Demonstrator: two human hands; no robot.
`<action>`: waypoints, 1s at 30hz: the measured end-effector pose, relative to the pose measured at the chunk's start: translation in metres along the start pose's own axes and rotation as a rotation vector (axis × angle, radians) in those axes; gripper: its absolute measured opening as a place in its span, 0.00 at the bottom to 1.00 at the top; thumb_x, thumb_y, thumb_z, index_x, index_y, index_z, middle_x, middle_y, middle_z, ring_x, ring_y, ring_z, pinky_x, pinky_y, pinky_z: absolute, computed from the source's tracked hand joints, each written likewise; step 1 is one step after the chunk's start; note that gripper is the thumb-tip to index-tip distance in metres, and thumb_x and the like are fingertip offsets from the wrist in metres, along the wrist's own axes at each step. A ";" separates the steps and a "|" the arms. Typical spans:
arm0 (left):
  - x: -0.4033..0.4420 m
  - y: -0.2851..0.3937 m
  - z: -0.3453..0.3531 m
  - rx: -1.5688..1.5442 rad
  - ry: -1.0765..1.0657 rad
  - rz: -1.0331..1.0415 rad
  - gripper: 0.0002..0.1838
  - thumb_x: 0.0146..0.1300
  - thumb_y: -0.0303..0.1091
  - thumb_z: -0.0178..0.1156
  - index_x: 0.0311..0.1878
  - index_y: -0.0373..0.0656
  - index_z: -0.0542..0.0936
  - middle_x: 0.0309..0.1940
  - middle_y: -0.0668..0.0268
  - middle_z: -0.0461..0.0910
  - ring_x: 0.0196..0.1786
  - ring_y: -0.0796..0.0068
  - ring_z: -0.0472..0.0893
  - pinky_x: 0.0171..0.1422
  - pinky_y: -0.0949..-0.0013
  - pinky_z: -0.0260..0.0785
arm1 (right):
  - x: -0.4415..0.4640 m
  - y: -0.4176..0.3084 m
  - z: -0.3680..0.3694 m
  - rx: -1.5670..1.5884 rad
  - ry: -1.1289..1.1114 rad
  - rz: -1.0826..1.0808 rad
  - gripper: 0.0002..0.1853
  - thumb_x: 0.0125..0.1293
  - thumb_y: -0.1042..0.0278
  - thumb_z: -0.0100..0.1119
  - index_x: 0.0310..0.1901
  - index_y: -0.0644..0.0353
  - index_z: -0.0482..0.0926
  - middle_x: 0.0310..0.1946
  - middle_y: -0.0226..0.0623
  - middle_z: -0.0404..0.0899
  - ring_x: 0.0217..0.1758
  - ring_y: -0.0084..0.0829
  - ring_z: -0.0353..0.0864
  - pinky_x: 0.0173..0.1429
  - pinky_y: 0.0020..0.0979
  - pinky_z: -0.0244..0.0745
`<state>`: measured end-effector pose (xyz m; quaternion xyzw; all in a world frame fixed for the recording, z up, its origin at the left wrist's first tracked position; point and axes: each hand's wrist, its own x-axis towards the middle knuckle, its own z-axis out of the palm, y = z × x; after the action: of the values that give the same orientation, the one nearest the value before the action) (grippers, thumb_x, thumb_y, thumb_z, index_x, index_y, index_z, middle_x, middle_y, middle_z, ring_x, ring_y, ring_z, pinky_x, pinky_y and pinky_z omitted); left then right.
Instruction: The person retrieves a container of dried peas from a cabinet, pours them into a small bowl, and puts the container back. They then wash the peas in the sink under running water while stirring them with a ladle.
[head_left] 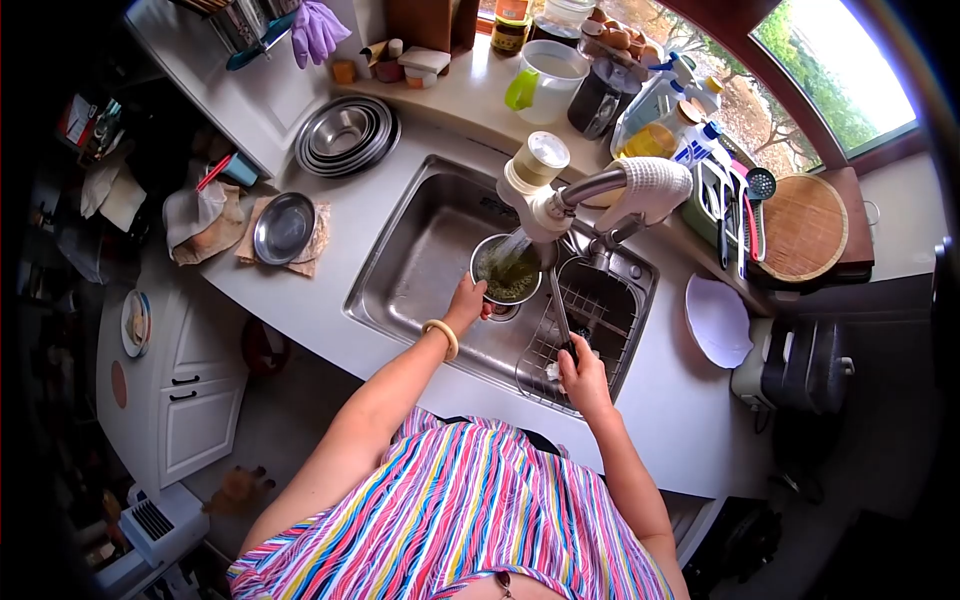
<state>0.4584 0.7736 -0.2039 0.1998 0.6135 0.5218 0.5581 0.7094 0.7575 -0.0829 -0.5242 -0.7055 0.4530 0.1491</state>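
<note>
The left hand (468, 303) is closed on the near rim of a round metal bowl (477, 258), thumb and fingers pinching its wall. The right hand (585, 380) is wrapped around the black grip of a long-handled metal utensil (560, 312); whether its shaft joins the bowl or is a separate tool, I cannot tell.

The bowl is over the sink (385, 268), under a stream of water (515, 243) from the white tap filter (540, 195). Inside lie small green pieces (516, 284), too fine to identify. The wall looks thin and stiff, so it should take a firm pinch without bending. The metal is probably light by itself but heavier with water in it, and slippery when wet. It is unlikely to break; the loose contents are the delicate part, as a tilt could spill them. The rim clear of the stream seems the surest hold, and 2 points of support would steady it better than 1.

Just beside the right hand is a wire rack (594, 297). Farther out, nested steel bowls (345, 135) sit left of the sink, and a lilac dish (718, 320) right of it.
</note>
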 end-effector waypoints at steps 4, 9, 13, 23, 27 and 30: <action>-0.003 -0.002 0.000 -0.030 -0.024 0.025 0.09 0.66 0.29 0.44 0.47 0.38 0.66 0.18 0.61 0.75 0.13 0.78 0.72 0.14 0.73 0.66 | 0.006 0.000 0.001 -0.406 0.134 -0.241 0.19 0.67 0.68 0.53 0.58 0.60 0.68 0.30 0.54 0.79 0.32 0.53 0.80 0.38 0.48 0.74; -0.010 0.005 0.000 -0.036 -0.011 0.012 0.06 0.69 0.31 0.45 0.44 0.39 0.66 0.20 0.61 0.76 0.14 0.80 0.70 0.16 0.74 0.64 | 0.016 -0.003 0.010 -0.608 0.058 -0.137 0.17 0.66 0.69 0.53 0.56 0.61 0.68 0.33 0.56 0.80 0.36 0.56 0.80 0.40 0.51 0.74; -0.011 0.008 0.000 -0.003 0.002 0.014 0.06 0.69 0.31 0.45 0.44 0.39 0.66 0.21 0.62 0.76 0.15 0.81 0.69 0.17 0.75 0.64 | 0.020 0.021 0.025 -0.224 -0.006 -0.118 0.15 0.68 0.68 0.50 0.54 0.64 0.69 0.19 0.46 0.76 0.25 0.42 0.79 0.32 0.41 0.74; 0.001 -0.002 -0.011 -0.027 0.021 0.035 0.06 0.67 0.30 0.45 0.43 0.38 0.65 0.19 0.62 0.75 0.14 0.78 0.71 0.15 0.72 0.66 | 0.016 -0.012 0.008 0.674 -0.372 0.343 0.15 0.72 0.67 0.47 0.55 0.65 0.68 0.22 0.28 0.69 0.16 0.18 0.66 0.20 0.22 0.61; 0.003 0.000 -0.011 -0.017 0.019 0.039 0.06 0.67 0.30 0.45 0.42 0.38 0.65 0.19 0.62 0.75 0.14 0.79 0.71 0.15 0.73 0.65 | 0.010 -0.007 0.010 0.604 -0.279 0.243 0.17 0.72 0.68 0.47 0.58 0.64 0.67 0.20 0.26 0.67 0.16 0.17 0.64 0.20 0.22 0.61; 0.004 -0.001 -0.011 -0.014 0.012 0.039 0.06 0.68 0.30 0.45 0.43 0.39 0.65 0.19 0.62 0.75 0.14 0.79 0.71 0.15 0.73 0.65 | 0.005 -0.010 0.008 0.508 -0.213 0.124 0.16 0.72 0.67 0.49 0.57 0.66 0.68 0.20 0.27 0.69 0.15 0.19 0.66 0.19 0.23 0.62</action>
<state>0.4482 0.7720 -0.2083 0.2047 0.6092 0.5379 0.5456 0.6961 0.7580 -0.0805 -0.4613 -0.5478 0.6763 0.1727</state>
